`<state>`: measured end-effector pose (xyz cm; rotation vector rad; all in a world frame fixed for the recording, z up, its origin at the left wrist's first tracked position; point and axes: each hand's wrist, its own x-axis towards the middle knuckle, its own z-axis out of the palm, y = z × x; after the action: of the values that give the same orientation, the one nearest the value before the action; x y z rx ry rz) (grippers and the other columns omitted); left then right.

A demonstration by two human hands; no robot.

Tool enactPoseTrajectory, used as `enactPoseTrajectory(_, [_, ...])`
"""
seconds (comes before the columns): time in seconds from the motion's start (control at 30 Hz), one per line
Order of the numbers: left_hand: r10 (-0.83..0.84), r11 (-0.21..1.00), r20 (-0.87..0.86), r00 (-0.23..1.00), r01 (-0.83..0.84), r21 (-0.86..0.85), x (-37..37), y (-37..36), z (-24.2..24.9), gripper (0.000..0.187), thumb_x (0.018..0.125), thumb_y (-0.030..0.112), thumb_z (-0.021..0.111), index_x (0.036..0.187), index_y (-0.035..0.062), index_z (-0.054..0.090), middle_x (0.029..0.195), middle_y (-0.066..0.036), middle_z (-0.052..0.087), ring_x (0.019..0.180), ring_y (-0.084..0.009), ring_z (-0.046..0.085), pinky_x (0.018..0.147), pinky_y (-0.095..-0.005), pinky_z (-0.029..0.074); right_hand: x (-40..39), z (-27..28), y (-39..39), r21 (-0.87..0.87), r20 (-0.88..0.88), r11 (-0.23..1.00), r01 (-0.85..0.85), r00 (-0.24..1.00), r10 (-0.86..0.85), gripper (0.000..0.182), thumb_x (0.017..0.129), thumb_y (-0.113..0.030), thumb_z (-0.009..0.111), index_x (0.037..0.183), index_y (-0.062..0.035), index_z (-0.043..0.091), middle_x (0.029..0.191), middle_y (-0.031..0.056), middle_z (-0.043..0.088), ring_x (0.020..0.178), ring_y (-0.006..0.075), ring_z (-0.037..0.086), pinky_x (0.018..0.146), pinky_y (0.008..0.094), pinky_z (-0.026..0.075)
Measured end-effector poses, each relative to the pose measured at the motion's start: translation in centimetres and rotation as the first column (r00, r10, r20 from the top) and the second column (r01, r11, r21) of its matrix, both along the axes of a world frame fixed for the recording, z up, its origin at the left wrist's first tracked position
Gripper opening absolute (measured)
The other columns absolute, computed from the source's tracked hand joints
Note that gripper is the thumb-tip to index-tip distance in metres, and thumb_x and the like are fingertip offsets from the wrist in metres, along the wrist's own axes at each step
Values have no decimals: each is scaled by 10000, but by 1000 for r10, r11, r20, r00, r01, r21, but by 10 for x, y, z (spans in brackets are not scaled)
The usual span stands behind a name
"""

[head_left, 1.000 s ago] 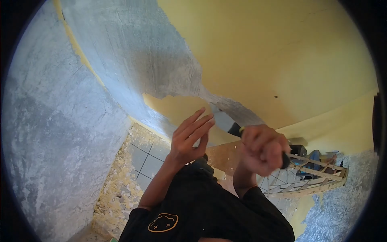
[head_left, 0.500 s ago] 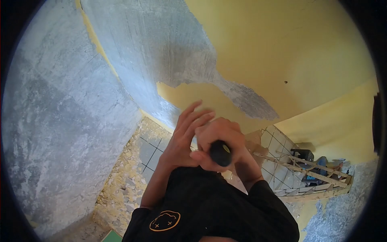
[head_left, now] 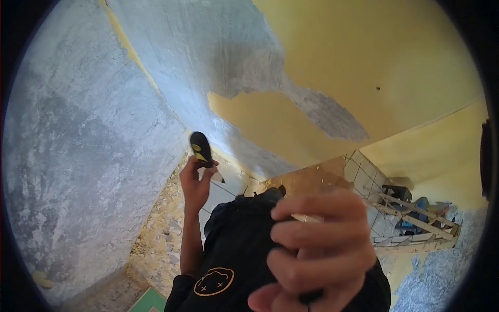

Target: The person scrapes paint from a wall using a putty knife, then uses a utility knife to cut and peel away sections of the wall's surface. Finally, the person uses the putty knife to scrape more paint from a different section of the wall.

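Scraper sits in the left hand, held out ahead of the person's left side. We see thumb and fingers closed on it near the neck, where handle meets blade. The black handle, marked in yellow-green, tips up and away from the grip; the pale blade shows below, angled toward the right of the view.

We record the two hands as well apart. The right hand is close to the camera, large and somewhat blurred, its fingers curled in front of the black shirt. We cannot tell whether it holds anything — a small dark patch shows low in the palm (too unclear for us to identify).

Surroundings: we note a facing wall partly yellow, partly bare grey, with ragged edges between the two and one small dark spot on the yellow. The left wall is mottled grey; a thin yellow strip runs down the corner. Flakes litter the floor along its foot, beside grey tiles. A brown sheet lies by the facing wall. To the right we log a wooden ladder — dark and blue items show among its bars.
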<state>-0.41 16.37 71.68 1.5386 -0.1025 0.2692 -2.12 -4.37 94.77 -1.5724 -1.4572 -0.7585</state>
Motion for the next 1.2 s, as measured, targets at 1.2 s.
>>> enactPoseTrajectory(1.2, [81, 992, -185, 979, -98, -83, -29, 10, -42, 204, 883, 37, 643, 1048, -31, 544, 918, -88, 651, 876, -174, 635, 831, -309, 492, -37, -7, 18, 540, -309, 828, 153, 951, 26, 113, 812, -154, 701, 803, -160, 589, 729, 35, 520, 565, 187, 458, 419, 265, 357])
